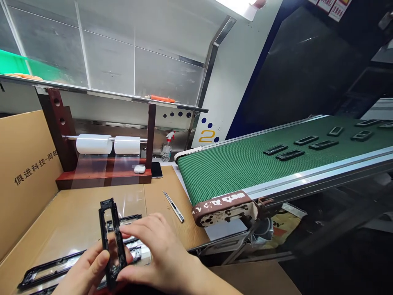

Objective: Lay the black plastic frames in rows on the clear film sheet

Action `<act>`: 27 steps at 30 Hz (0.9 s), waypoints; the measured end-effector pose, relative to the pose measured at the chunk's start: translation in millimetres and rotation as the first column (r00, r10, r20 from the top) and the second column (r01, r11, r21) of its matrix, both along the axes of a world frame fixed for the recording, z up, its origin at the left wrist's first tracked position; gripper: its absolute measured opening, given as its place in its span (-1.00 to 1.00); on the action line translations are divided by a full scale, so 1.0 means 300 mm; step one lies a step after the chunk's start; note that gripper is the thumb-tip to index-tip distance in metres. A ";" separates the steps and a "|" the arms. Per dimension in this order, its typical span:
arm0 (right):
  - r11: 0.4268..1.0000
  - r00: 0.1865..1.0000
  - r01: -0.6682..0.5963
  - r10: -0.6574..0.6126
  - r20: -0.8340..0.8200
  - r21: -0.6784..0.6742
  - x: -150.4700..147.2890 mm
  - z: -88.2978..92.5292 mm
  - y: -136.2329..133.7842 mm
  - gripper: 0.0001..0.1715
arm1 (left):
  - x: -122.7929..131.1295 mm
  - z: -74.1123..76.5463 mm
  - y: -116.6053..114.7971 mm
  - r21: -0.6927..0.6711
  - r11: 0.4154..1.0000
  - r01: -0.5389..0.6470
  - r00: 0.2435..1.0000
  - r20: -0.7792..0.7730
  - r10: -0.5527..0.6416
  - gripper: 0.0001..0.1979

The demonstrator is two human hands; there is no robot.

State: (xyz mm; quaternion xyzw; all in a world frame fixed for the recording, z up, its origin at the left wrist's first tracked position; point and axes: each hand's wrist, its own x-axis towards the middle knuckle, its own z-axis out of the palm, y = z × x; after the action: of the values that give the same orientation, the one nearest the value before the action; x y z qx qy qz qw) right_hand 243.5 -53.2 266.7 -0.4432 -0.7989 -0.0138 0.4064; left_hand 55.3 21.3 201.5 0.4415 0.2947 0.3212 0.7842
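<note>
The black frame [111, 241] stands upright between both hands, low over the counter [76, 213] at the near edge. The left hand [87, 270] cups it from below, thumb on its left rail; the right hand [156, 250] pinches its right rail, fingers [135, 234] pressed together along the edge. A clear film seems to cover the opening, though that is hard to tell. For a clean result, I would judge it best to grip only the rails, keep fingertips off the window, and hold the frame steady and square. More frames [70, 262] lie flat beneath on the counter. A knife [173, 207] lies nearby to the right, film rolls [107, 144] behind, and a belt [245, 168] carries further frames.
</note>
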 end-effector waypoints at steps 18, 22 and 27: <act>1.000 0.986 0.020 -0.019 0.165 -0.003 0.001 0.020 0.012 -0.23 | 0.026 0.069 -0.038 0.087 0.994 -0.065 0.991 -0.110 0.074 -0.40; 0.999 0.990 0.012 -0.008 0.141 -0.029 -0.005 0.022 0.007 -0.17 | 0.029 0.072 -0.042 0.059 0.994 -0.091 0.993 -0.076 0.095 -0.46; 0.999 0.997 -0.018 0.021 0.080 -0.040 -0.017 0.022 0.006 -0.22 | 0.041 0.081 -0.059 -0.059 0.993 -0.101 0.995 -0.011 0.101 -0.52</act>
State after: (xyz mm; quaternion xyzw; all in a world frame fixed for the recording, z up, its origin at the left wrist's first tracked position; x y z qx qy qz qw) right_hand 238.4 -51.5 273.1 -0.4426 -0.8188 -0.0120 0.3654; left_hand 67.7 3.7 225.8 0.4037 0.3292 0.3498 0.7786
